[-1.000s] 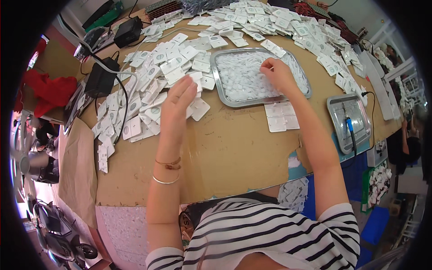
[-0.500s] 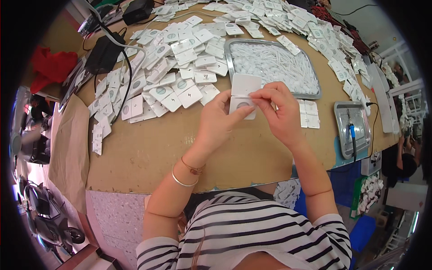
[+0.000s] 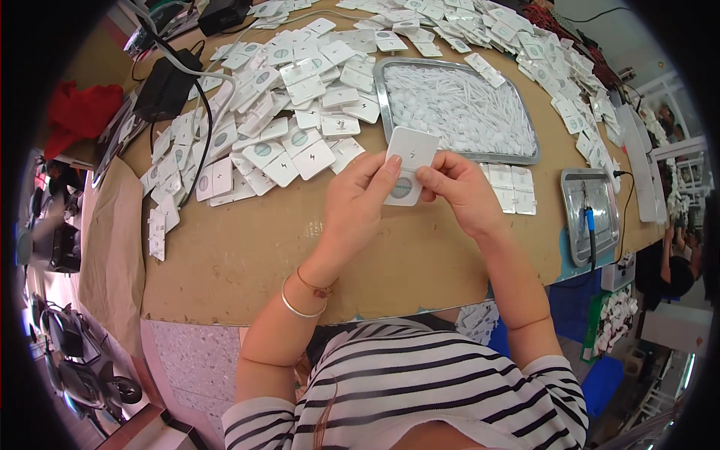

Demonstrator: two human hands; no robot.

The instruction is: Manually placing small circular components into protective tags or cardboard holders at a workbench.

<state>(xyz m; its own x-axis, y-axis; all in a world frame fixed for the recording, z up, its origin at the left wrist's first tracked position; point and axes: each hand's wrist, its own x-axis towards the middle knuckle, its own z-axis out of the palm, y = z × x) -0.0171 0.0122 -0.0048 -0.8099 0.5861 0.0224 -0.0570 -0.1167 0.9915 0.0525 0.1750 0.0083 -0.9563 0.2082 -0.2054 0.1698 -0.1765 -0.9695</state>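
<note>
Head view: left hand (image 3: pixel 356 199) and right hand (image 3: pixel 466 193) grip a white two-panel piece (image 3: pixel 411 144), thumbs on top, above the table (image 3: pixel 397 266) near the metal tray (image 3: pixel 504 159). Uneven thumb pressure might strain its join; a slack pinch might drop it.

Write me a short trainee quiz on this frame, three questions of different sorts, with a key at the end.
1. Which of the person's wrists wears the silver bangle: (A) left, (B) right, (C) both?
2. True or false: the blue-handled tool rests on the smaller metal tray, toward the picture's right.
3. Fill in: the white panel, held by the left hand and the right hand, shows a ___ mark above its grey disc.

Key: 1. A. 2. True. 3. Lightning bolt.
</note>
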